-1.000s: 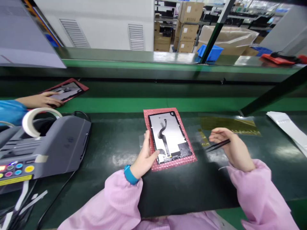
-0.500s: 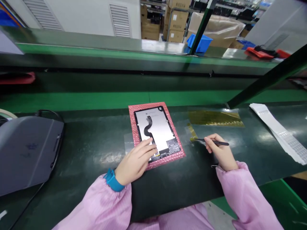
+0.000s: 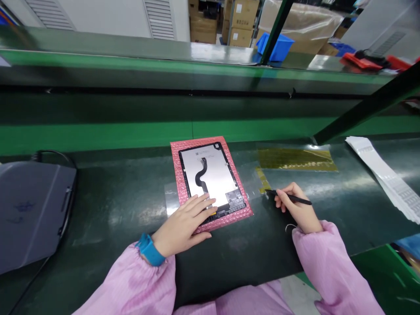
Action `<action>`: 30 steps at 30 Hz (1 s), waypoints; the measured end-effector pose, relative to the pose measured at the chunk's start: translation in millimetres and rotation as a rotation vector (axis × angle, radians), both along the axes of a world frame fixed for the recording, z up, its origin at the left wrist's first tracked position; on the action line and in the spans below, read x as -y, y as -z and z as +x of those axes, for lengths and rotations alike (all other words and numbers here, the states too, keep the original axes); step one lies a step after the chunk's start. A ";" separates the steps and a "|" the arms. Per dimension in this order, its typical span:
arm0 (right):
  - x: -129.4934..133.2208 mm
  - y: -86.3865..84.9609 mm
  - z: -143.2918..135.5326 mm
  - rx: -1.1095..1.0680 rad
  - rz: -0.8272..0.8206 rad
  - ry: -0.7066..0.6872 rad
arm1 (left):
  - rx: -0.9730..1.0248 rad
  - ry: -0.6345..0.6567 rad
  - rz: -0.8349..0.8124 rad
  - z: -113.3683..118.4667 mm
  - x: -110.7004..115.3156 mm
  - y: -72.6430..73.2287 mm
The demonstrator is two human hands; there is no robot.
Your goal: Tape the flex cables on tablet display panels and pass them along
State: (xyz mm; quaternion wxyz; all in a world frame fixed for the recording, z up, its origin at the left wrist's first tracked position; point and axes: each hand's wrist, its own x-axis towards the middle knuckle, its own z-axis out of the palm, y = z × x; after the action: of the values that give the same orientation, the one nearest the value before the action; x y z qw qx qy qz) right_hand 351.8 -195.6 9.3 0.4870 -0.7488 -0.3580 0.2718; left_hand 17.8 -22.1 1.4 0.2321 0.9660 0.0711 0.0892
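**Flat panel (image 3: 215,173) beneath the left hand (image 3: 183,223), black tweezers (image 3: 297,199) in the right hand (image 3: 300,212)**

Nearest the viewer, two pink sleeves (image 3: 127,278) reach over the dark green bench (image 3: 114,197); a blue wristband (image 3: 151,250) encircles the left wrist. The left hand grasps nothing: it lies palm down, fingers extended across the panel's lower left corner. The right hand grips the tweezers between thumb and fingers, tips pointing left at the lower end of a narrow amber strip (image 3: 262,179); whether the tips pinch the strip cannot be told. The panel, silver with a black border, lies on a pink bubble-wrap sheet (image 3: 180,177) at mid-bench; a curved black ribbon cable (image 3: 199,177) runs down its face. A grey machine (image 3: 36,214) stands at far left, white printed strips (image 3: 385,179) lie at far right. Beyond the narrow strip lies a wider amber sheet (image 3: 295,159). In the background are a blue bin (image 3: 278,46) and stacked cartons (image 3: 243,22).
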 end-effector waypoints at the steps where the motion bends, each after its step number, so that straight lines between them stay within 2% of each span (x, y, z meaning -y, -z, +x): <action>1: 0.4 -0.4 1.0 0.018 -0.015 -0.011 | 0.003 -0.001 -0.004 0.4 0.4 -0.3; 5: 0.9 -3.2 5.1 0.045 -0.057 -0.050 | 0.010 -0.012 -0.015 1.3 1.8 -0.3; 12: -4.6 -6.9 9.7 -0.047 -0.067 -0.078 | 0.020 -0.022 -0.031 0.8 1.7 0.6; 22: -8.3 1.0 9.4 -0.169 0.125 -0.031 | 0.019 -0.022 -0.022 2.4 2.6 2.2; 26: -8.2 2.2 -4.9 -0.287 0.230 -0.032 | 0.013 -0.027 -0.059 1.7 3.2 4.3; 30: -10.3 4.0 -39.5 -0.368 0.278 -0.077 | 0.042 -0.029 -0.136 0.4 2.9 5.1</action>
State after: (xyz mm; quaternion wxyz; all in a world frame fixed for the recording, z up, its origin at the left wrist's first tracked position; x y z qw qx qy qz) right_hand 312.3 -185.3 5.3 0.6318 -0.5983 -0.3252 0.3703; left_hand 18.2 -24.9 -3.7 0.2975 0.9447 0.0862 0.1077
